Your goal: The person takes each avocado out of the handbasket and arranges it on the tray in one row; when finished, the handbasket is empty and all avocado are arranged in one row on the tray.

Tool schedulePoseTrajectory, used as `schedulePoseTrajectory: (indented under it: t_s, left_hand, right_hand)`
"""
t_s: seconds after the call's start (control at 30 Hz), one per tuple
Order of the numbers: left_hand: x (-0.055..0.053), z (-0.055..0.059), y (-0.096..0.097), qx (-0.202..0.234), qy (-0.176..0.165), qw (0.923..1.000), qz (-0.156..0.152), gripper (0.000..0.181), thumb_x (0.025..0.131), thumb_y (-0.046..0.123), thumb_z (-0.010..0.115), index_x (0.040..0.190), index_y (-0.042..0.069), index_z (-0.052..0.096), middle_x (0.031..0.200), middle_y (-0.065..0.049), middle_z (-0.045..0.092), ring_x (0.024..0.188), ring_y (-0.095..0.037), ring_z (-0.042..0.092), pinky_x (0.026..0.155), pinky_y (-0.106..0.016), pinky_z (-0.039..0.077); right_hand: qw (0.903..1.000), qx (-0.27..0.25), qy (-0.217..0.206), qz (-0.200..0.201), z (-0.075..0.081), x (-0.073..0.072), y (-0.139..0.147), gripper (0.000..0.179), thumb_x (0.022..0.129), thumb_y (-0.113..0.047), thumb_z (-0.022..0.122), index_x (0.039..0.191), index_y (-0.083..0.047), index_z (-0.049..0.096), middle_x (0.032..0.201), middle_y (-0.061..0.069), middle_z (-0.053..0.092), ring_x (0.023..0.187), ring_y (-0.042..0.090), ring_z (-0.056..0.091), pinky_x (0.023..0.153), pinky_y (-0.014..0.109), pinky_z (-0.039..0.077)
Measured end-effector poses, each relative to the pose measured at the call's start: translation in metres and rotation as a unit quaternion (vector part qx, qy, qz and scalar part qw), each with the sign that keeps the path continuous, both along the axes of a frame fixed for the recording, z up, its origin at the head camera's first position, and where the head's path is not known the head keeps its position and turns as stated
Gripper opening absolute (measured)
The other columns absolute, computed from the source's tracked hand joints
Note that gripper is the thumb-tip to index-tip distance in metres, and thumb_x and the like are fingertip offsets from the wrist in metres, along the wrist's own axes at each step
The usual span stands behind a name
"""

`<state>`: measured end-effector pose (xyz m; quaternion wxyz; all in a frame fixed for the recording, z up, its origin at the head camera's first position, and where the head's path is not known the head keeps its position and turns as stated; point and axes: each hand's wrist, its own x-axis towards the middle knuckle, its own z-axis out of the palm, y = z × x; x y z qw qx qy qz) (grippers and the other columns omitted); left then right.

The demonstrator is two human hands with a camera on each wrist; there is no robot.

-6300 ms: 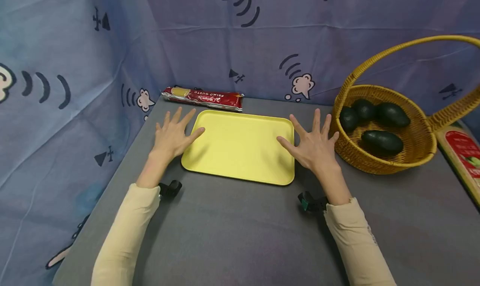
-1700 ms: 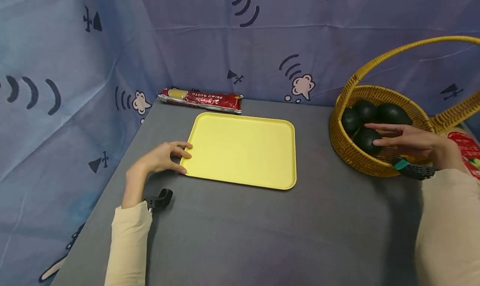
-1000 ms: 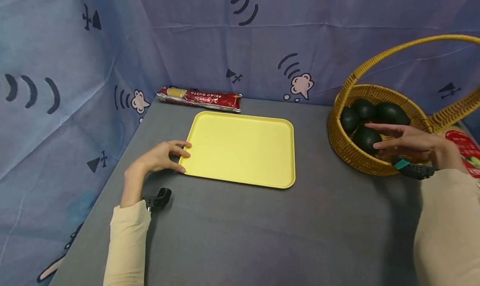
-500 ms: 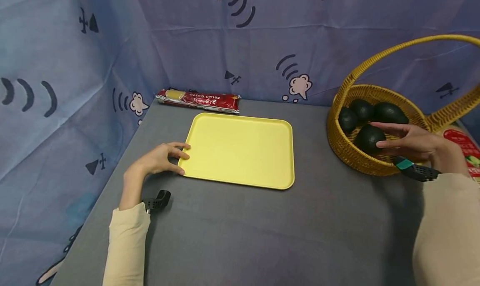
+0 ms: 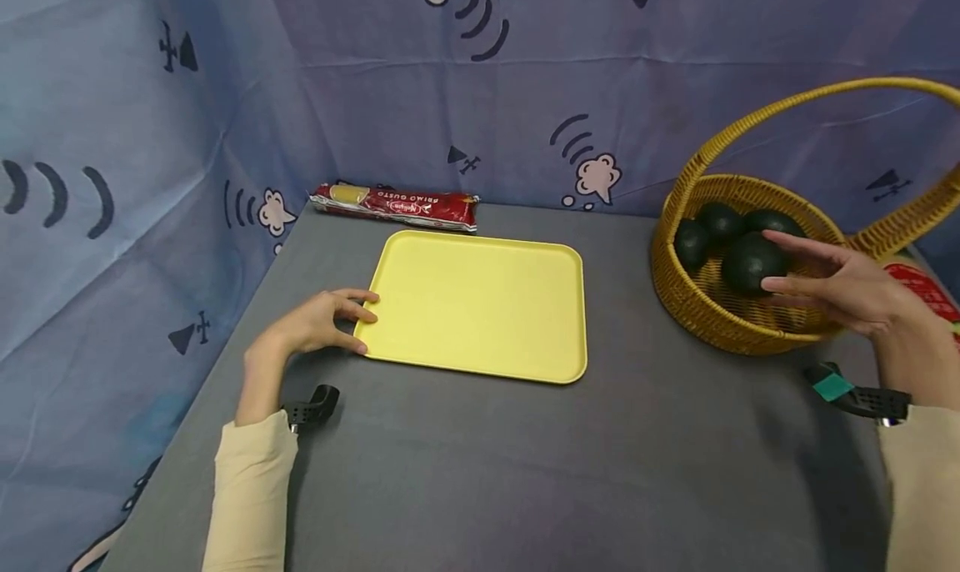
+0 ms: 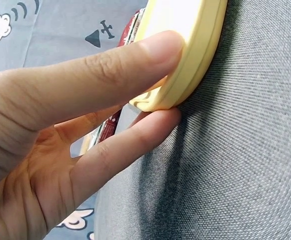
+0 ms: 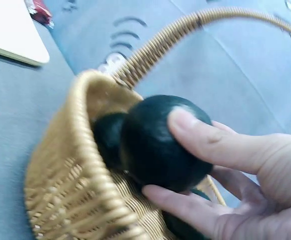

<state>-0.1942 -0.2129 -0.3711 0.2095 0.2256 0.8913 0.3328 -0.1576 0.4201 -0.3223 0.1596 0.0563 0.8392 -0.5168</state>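
A dark green avocado [image 5: 752, 263] is pinched between the thumb and fingers of my right hand [image 5: 851, 284]. It is raised within the yellow wicker basket [image 5: 720, 322], as the right wrist view shows it above the rim. Several other avocados [image 5: 691, 244] lie in the basket, partly hidden behind the held one. At the left, my left hand [image 5: 318, 322] pinches the near left corner of the yellow tray [image 5: 480, 305]. In the left wrist view the thumb [image 6: 160, 50] lies on the tray's rim and a finger touches its side from below. The tray lies flat with nothing on it.
A red pasta packet [image 5: 397, 206] lies behind the tray against the blue patterned cloth [image 5: 510, 122]. The basket's tall handle [image 5: 810, 101] arches over the fruit. Another red-and-green printed packet [image 5: 922, 288] shows behind the right wrist. Grey cloth [image 5: 525, 472] covers the table.
My right hand has moved from above the tray to the basket, taken hold of an avocado and lifted it. My left hand has come down onto the tray's corner.
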Motion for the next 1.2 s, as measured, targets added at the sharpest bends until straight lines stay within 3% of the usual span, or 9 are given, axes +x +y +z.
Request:
schedulePoseTrajectory:
  t_s: [0.17,0.23,0.37,0.5,0.6,0.77,1.03,1.1,1.2]
  left_hand:
    - [0.000,-0.001,-0.001,0.003,-0.006,1.0000,0.003,0.046,0.076,0.009,0.081,0.117,-0.005,0.066,0.143,-0.017,0.045,0.135,-0.039,0.034,0.108,-0.054,0.028]
    - [0.000,0.000,0.000,0.002,-0.004,1.0000,0.002,0.046,0.076,0.009,0.081,0.117,-0.006,0.066,0.143,-0.018,0.045,0.135,-0.039,0.035,0.108,-0.054,0.029]
    - [0.000,0.002,0.000,-0.002,0.000,1.0000,0.000,0.046,0.076,0.009,0.081,0.117,-0.005,0.066,0.143,-0.018,0.045,0.134,-0.039,0.035,0.107,-0.053,0.031]
    - [0.000,0.002,-0.001,-0.005,0.000,1.0000,-0.001,0.047,0.076,0.009,0.081,0.118,-0.006,0.066,0.144,-0.018,0.044,0.135,-0.039,0.033,0.108,-0.054,0.029]
    - [0.000,0.001,-0.001,-0.006,0.000,1.0000,0.000,0.047,0.076,0.009,0.081,0.118,-0.006,0.066,0.144,-0.018,0.044,0.135,-0.039,0.033,0.108,-0.054,0.028]
    - [0.001,0.001,-0.001,-0.009,0.000,1.0000,0.000,0.046,0.076,0.008,0.080,0.118,-0.006,0.065,0.143,-0.018,0.045,0.135,-0.039,0.034,0.108,-0.054,0.030]
    - [0.000,-0.001,0.000,-0.007,0.000,1.0000,-0.002,0.047,0.076,0.008,0.080,0.119,-0.006,0.065,0.144,-0.018,0.044,0.133,-0.039,0.037,0.106,-0.053,0.033]
    - [0.000,-0.002,-0.001,-0.004,0.003,1.0000,-0.002,0.047,0.076,0.007,0.080,0.118,-0.006,0.065,0.143,-0.019,0.044,0.133,-0.039,0.036,0.107,-0.053,0.033]
    - [0.000,-0.001,-0.001,-0.002,0.006,1.0000,-0.004,0.046,0.076,0.006,0.080,0.117,-0.006,0.066,0.143,-0.019,0.045,0.134,-0.039,0.036,0.107,-0.052,0.032]
  right_hand:
    - [0.9972,-0.041,0.044,-0.045,0.003,0.015,-0.017,0.076,0.094,-0.003,0.060,0.153,-0.031,0.022,0.154,0.001,0.022,0.061,0.003,0.059,0.068,0.020,0.055]
    - [0.9911,-0.098,0.061,-0.066,0.005,0.022,-0.025,0.076,0.092,0.002,0.060,0.152,-0.028,0.026,0.151,-0.003,0.025,0.074,0.001,0.063,0.066,0.020,0.055]
    - [0.9740,-0.183,0.097,-0.091,0.011,0.034,-0.040,0.075,0.089,0.009,0.060,0.150,-0.026,0.035,0.112,0.002,0.054,0.075,0.008,0.065,0.062,0.020,0.056]
    - [0.9645,-0.216,0.124,-0.087,0.019,0.041,-0.054,0.074,0.087,0.013,0.059,0.148,-0.023,0.039,0.084,0.002,0.053,0.070,0.014,0.065,0.061,0.022,0.056]
    - [0.9587,-0.242,0.128,-0.078,0.022,0.043,-0.066,0.072,0.086,0.016,0.058,0.145,-0.022,0.044,0.089,0.003,0.054,0.072,0.013,0.063,0.063,0.024,0.057]
    - [0.9464,-0.299,0.108,-0.057,0.025,0.042,-0.086,0.067,0.088,0.018,0.053,0.142,-0.021,0.050,0.120,-0.001,0.050,0.085,0.015,0.067,0.068,0.029,0.057]
    - [0.9592,-0.271,0.061,-0.050,0.036,0.040,-0.121,0.067,0.090,0.012,0.056,0.144,-0.026,0.047,0.137,-0.003,0.035,0.099,0.009,0.064,0.073,0.029,0.057]
    - [0.9632,-0.259,0.054,-0.047,0.038,0.038,-0.132,0.069,0.089,0.011,0.059,0.145,-0.027,0.044,0.146,0.001,0.029,0.120,0.017,0.055,0.073,0.028,0.057]
    - [0.9614,-0.269,0.050,-0.032,0.035,0.032,-0.144,0.074,0.087,0.012,0.060,0.148,-0.024,0.039,0.156,0.002,0.015,0.122,0.014,0.053,0.074,0.028,0.056]
